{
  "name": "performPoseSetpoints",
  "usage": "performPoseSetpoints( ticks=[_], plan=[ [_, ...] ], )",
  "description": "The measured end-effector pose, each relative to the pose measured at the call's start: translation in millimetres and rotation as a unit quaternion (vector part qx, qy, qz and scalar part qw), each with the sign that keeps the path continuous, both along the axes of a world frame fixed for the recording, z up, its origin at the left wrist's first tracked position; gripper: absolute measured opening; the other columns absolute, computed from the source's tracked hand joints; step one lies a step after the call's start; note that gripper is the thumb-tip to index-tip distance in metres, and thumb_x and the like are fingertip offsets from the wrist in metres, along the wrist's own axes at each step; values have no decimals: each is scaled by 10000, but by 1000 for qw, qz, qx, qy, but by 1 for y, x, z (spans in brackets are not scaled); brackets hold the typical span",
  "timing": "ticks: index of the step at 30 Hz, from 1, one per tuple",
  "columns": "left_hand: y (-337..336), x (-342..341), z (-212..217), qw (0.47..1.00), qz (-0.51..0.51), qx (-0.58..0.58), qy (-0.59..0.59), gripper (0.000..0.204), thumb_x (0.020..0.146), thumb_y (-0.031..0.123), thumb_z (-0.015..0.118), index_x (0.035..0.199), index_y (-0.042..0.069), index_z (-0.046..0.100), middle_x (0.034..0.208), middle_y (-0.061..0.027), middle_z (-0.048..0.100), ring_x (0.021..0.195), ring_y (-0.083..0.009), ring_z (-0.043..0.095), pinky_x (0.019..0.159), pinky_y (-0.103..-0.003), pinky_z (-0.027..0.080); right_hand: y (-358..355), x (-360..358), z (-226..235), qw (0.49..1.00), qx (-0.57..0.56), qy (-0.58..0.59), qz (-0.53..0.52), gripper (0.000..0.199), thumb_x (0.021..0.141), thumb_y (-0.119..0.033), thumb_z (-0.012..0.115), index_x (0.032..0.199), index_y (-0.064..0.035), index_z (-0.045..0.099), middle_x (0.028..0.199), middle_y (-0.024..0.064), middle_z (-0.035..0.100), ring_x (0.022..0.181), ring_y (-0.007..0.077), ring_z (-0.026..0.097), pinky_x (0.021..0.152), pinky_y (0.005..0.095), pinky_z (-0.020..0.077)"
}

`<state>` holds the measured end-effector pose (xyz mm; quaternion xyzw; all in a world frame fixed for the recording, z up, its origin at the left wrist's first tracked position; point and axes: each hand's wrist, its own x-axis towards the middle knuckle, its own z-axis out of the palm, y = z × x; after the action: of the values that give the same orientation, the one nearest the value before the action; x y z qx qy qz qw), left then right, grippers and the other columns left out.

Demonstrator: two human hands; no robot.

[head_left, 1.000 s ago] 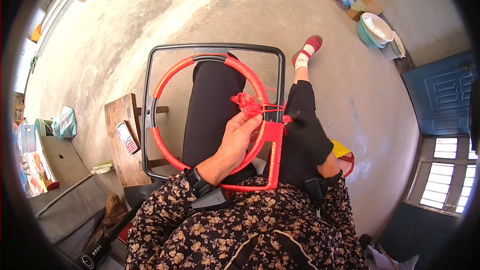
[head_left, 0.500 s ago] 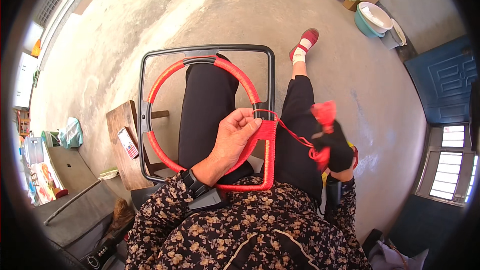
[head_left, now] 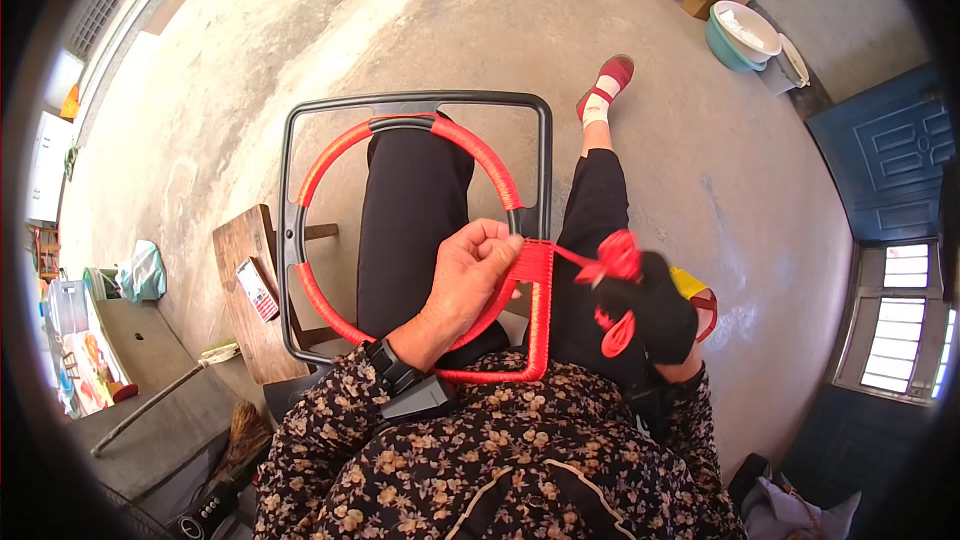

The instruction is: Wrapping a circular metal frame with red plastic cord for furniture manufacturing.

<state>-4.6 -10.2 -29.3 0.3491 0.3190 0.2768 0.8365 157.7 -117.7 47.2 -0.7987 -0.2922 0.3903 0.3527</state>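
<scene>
Mid-wrap at frame centre: left hand pinching black frame where red cord binds it, on the lap; gloved right hand clenched on cord bundle, drawing taut. Next, likely: another tight pass around the bar.

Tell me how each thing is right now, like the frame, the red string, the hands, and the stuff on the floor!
Black frame: resting on the lap, ring partly wrapped in red.
Red cord: pulled tight from frame to right hand.
Left hand: pinching the cord at the frame's edge.
Right hand: gloved in black, closed around the cord bundle.
Wooden stool: upright, a small flat device on top.
Basins: stacked on the floor.
</scene>
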Motion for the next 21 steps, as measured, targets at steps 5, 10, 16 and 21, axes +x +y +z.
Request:
performPoseSetpoints(
  ticks=[5, 10, 16, 21],
  plan=[
    [0, 1, 0, 999, -13, -28, 11, 201, 949, 249, 552, 905, 54, 574, 775, -34, 646, 612, -82, 613, 484, -230, 521, -26, 116, -87, 954, 220, 200, -49, 302, 969, -278, 443, 1075, -29, 577, 759, 52, 583, 720, 171, 576, 747, 282, 479],
    [-1, 1, 4, 999, -33, -25, 23, 204, 951, 257, 550, 923, 56, 577, 770, -25, 644, 595, -80, 604, 484, -227, 518, -130, 272, -172, 943, 322, 2, -86, 357, 964, -266, 436, 1229, -36, 503, 1123, 106, 528, 1006, 250, 536, 924, 375, 404],
    [0, -2, 0, 998, -2, -63, 23, 198, 972, 228, 508, 942, 46, 576, 810, -26, 641, 670, -78, 605, 556, -235, 515, -110, 245, -109, 962, 226, 25, -148, 437, 946, -184, 475, 1362, -64, 411, 1240, 138, 568, 1113, 242, 562, 987, 367, 431],
    [-3, -4, -10, 999, -8, 28, 37, 198, 992, 184, 457, 994, 24, 573, 841, -7, 622, 717, -59, 571, 636, -216, 472, -23, 95, -49, 959, -30, 224, 169, 317, 875, -133, 578, 1154, 17, 568, 1090, 95, 615, 1000, 181, 597, 859, 310, 469]
  ],
)
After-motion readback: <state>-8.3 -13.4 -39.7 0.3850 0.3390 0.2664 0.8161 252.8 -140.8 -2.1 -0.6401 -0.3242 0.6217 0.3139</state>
